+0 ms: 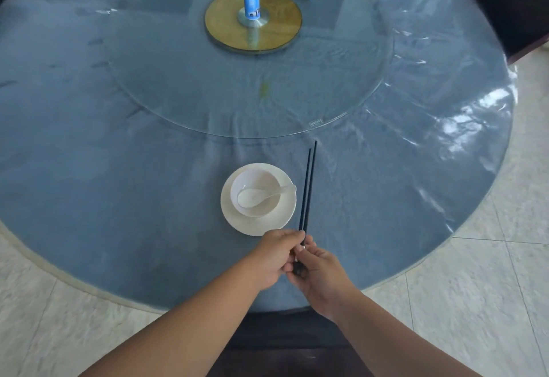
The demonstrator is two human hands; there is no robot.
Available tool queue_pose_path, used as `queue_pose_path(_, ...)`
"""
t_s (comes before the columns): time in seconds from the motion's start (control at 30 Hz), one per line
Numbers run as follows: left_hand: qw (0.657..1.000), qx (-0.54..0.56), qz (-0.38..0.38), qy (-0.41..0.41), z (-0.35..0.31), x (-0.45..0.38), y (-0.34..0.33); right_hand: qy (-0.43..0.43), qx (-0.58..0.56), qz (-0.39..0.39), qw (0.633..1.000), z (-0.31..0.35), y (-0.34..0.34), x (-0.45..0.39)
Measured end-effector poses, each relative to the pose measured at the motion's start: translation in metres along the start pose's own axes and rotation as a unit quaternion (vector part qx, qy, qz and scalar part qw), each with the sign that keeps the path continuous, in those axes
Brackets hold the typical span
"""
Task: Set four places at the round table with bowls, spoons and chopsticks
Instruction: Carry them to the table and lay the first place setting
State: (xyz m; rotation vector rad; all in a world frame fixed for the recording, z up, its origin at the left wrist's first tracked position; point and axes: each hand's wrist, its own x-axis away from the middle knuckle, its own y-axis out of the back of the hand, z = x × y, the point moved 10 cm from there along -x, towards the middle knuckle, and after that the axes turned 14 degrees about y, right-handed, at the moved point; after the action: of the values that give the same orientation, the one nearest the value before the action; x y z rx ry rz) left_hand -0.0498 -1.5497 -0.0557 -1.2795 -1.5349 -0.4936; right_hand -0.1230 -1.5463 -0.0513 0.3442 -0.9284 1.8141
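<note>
We are finishing the first of four places: the bowl (pixel 255 195) and spoon (pixel 261 195) are sitting on a saucer (pixel 258 225) at the counter's (pixel 118 198) six o'clock. Left hand (pixel 274 258) and right hand (pixel 319 272) are pinching the chopsticks (pixel 308 189) at the bowl's three o'clock. Three places look unset.

Glossy white ceramic bowl (pixel 255 195); matt black chopsticks (pixel 307 189); shiny plastic-covered table (pixel 118 198).

left hand (pixel 274 255): fingers curled, pinching, touching right hand | right hand (pixel 319 272): fingers curled, gripping | both forearms bare, converging
</note>
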Motion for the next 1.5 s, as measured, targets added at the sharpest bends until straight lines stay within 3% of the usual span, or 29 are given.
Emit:
queue_pose_path(0.43, 0.994, 0.077, -0.055, 0.059, 0.032, -0.036, 0.029, -0.075, 0.194, 0.033, 0.978, -0.023, 0.025, -0.025)
queue_pose_path(0.63, 0.993, 0.092, -0.037, 0.059, 0.039, -0.038, 0.033, -0.083, 0.29, 0.033, 0.953, -0.022, 0.029, -0.035)
queue_pose_path(1.0, 0.988, 0.126, -0.074, 0.04, 0.042, -0.04, 0.042, -0.064, 0.366, 0.018, 0.928, -0.02, 0.027, -0.05)
queue_pose_path(1.23, 0.981, 0.137, -0.126, 0.055, 0.042, -0.04, 0.049, -0.002, 0.491, 0.021, 0.871, -0.006, 0.027, -0.058)
queue_pose_path(1.5, 0.982, 0.123, -0.138, 0.037, 0.041, -0.035, 0.047, 0.006, 0.523, 0.035, 0.852, -0.002, 0.026, -0.061)
